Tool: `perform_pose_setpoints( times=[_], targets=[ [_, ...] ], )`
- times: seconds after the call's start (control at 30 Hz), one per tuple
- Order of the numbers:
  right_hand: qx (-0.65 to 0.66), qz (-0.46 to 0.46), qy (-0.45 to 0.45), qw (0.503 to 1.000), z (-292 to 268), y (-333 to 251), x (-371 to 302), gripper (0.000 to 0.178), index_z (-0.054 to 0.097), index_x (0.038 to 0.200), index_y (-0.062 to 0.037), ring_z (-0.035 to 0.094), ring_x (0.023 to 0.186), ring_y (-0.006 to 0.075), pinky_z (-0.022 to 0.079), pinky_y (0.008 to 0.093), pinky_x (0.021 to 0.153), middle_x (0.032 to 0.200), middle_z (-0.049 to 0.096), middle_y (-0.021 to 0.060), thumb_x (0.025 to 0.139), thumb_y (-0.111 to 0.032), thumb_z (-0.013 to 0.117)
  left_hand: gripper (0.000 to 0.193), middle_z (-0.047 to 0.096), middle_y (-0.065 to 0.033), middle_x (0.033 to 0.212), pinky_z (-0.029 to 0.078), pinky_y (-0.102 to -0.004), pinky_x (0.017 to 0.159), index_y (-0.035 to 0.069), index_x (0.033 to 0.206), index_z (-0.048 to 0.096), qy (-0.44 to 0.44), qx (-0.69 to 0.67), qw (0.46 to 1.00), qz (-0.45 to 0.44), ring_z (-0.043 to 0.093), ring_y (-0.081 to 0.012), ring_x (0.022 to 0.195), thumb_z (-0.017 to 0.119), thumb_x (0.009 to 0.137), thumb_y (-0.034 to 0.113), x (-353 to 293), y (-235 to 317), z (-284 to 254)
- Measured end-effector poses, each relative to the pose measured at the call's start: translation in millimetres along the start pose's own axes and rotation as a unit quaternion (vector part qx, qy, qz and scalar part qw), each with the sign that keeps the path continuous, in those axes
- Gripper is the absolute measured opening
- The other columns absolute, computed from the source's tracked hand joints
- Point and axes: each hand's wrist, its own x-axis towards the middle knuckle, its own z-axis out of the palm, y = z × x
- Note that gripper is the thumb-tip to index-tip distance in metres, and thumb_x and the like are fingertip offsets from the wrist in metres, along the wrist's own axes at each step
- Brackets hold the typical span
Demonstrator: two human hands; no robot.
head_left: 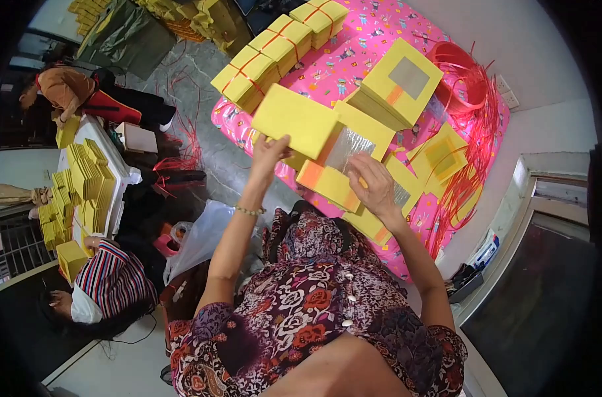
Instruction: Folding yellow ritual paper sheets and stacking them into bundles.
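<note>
Left hand: raised above the tabletop, fingers and thumb pinching the lower edge of a plain yellow paper stack, which is held up clear of the surface and tilted slightly. A beaded bracelet sits on the wrist.

Right hand: palm down, fingers spread and pressed onto a yellow sheet with a silver foil square and an orange band, the top sheet of a loose pile lying at the near edge of the tabletop. Nothing is gripped in it (it rests flat on the paper).

Tabletop: covered with a bright pink patterned cloth. Just beyond the hands lies a thick stack of yellow sheets with a grey-silver square, set at an angle. To its right, smaller yellow sheets lie half under a tangle of red plastic string, with a coil of the same string near the far right corner. Along the far left edge, a row of yellow bundles tied crosswise with red string.

Surroundings: a second white table at the left carries rows of yellow paper piles. A person in a striped top sits beside it at the lower left; another person in an orange-brown top bends over its far end. A white plastic bag lies on the floor between the two tables.
</note>
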Motion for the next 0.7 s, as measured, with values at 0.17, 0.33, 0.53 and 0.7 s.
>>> perform_pose_setpoints(
  times=[0.17,0.33,0.53,0.7],
  targets=[
    [0.007,0.035,-0.032,0.999,13.2,9.9,-18.6,0.027,0.066,0.107,-0.0038,0.064,0.108,0.0328,0.052,0.0418,0.09,0.11,0.068,0.0132,0.081,-0.008,0.071,0.036,0.069,-0.0063,0.09,0.058,-0.0276,0.056,0.005,0.122,0.051,0.032,-0.033,0.999,-0.019,0.067,-0.0155,0.067,0.068,0.091,0.009,17.7,-24.1,-44.9],
    [0.009,0.039,-0.044,0.998,15.6,14.4,-27.6,0.025,0.065,0.106,-0.0034,0.063,0.109,0.0332,0.052,0.042,0.091,0.11,0.066,0.0134,0.082,-0.007,0.07,0.033,0.068,-0.0047,0.085,0.057,-0.0271,0.056,0.005,0.12,0.052,0.042,-0.004,0.996,-0.083,0.067,-0.0148,0.065,0.068,0.091,0.008,24.9,-67.0,-60.8],
    [-0.005,0.039,-0.047,0.998,20.1,16.6,-31.9,0.024,0.065,0.105,-0.0034,0.063,0.111,0.0328,0.051,0.0417,0.092,0.109,0.066,0.0124,0.081,-0.006,0.069,0.031,0.06,0.0006,0.075,0.057,-0.028,0.056,0.004,0.115,0.052,0.068,0.052,0.995,-0.057,0.066,-0.0144,0.063,0.069,0.09,0.006,24.5,-73.6,-52.2],
    [-0.007,0.04,-0.048,0.998,20.9,14.0,-31.5,0.024,0.065,0.105,-0.0039,0.062,0.111,0.0324,0.051,0.0419,0.092,0.109,0.065,0.0115,0.082,-0.006,0.069,0.032,0.064,-0.0039,0.077,0.06,-0.0311,0.057,-0.002,0.113,0.051,0.097,0.042,0.992,-0.064,0.068,-0.0174,0.064,0.07,0.088,0.005,28.6,-84.7,-55.5]
  ],
)
